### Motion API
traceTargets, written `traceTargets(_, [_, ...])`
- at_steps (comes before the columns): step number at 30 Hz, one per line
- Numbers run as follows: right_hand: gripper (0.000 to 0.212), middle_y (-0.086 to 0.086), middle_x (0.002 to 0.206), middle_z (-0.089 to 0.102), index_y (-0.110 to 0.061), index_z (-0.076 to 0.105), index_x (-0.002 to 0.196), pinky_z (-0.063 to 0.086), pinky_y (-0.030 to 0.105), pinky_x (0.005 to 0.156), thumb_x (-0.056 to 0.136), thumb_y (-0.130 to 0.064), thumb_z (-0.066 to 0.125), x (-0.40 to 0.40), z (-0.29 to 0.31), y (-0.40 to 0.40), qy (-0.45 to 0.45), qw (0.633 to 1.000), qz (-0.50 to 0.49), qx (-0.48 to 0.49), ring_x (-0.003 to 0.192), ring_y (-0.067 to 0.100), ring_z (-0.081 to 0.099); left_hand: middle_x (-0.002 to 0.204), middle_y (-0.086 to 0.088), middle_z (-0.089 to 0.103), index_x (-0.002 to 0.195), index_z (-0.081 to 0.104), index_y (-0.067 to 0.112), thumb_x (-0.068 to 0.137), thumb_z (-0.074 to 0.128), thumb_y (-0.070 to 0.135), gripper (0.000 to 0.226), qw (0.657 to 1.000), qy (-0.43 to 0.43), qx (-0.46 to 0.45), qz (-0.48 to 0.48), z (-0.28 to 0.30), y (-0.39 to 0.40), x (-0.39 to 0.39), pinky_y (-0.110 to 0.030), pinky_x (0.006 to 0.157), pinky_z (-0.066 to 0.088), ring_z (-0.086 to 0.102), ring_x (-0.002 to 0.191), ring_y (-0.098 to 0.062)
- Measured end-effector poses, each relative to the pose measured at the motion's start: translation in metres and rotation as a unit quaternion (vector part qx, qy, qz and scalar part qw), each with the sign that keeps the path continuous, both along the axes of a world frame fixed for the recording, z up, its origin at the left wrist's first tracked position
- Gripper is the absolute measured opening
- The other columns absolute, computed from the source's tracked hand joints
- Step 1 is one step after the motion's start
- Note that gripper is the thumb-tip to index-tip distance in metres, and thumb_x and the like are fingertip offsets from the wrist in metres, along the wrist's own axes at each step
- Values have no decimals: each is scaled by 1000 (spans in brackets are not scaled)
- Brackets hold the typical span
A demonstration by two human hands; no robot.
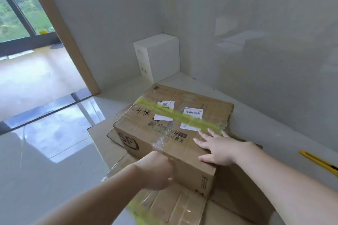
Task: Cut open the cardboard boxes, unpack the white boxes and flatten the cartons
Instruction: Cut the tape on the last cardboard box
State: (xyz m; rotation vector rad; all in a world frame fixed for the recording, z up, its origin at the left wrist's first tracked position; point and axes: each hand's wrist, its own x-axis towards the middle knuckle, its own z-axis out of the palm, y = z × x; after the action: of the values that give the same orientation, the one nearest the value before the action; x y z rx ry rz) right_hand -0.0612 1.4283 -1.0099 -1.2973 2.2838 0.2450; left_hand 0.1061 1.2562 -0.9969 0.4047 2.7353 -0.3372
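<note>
My right hand (218,147) lay flat, fingers spread, pinning the sealed SF carton (172,133) steady. My left hand (155,171) was curled at its near edge, seemingly gripping clear tape (117,165) to peel; the yellow box cutter (319,161) lay unused, right.

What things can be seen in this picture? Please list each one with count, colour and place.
cardboard box: one, brown, closed, on flattened cardboard, centre.
yellow tape: one strip, yellow-green, across the box top.
labels: at least three, white, on the box top, partly under the tape.
clear tape: one strip, transparent, running from the box's near edge towards the lower left.
flattened cardboard: brown, count unclear, on the floor under the box.
white box: one, white, upright in the wall corner.
utility knife: one, yellow, right edge.
window: one, dark frame, upper left.
left hand: curled at the box's near edge, by the clear tape.
right hand: flat, fingers spread, on the box top.
</note>
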Motion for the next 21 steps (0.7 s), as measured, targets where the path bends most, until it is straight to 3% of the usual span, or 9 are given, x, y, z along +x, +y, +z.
traceTargets(4, [70,-7,157,-19,-38,-3,150,-8,49,115,93,-62,30,6,2,4,17,1000,3,-20,144,22,-17,117,3,51,120,51,25,96,39,42,32,987,123,90,48,0,0,-18,-35,84,45,49,108,-19])
traceTargets(9, [70,-11,156,-19,-39,-2,149,-10,47,115,93,-63,30,22,-2,28,6,999,15,-39,143,16,-21,130,6,46,129,47,23,98,37,37,35,968,200,130,85,-5,9,-56,-30,95,39,44,120,-17])
traceTargets(13, [65,-14,158,-7,-36,12,150,-9,37,115,94,-61,31,17,0,57,-31,996,8,-83,144,6,-13,148,0,33,139,37,19,98,35,35,44,957,199,170,126,-11,36,-102,-33,109,24,27,137,-19])
traceTargets(16, [60,-8,159,8,-27,19,151,-1,34,117,97,-52,34,-15,4,91,3,989,-51,-140,145,8,1,157,-4,16,146,24,19,98,33,40,54,956,174,190,139,-22,72,-139,-37,116,11,11,144,-21])
traceTargets(21, [57,2,159,11,-23,23,150,9,34,118,99,-45,36,-86,-20,177,70,982,-152,-86,146,17,7,159,0,7,150,14,18,96,35,46,65,948,173,216,158,-40,119,-204,-35,116,4,2,146,-17])
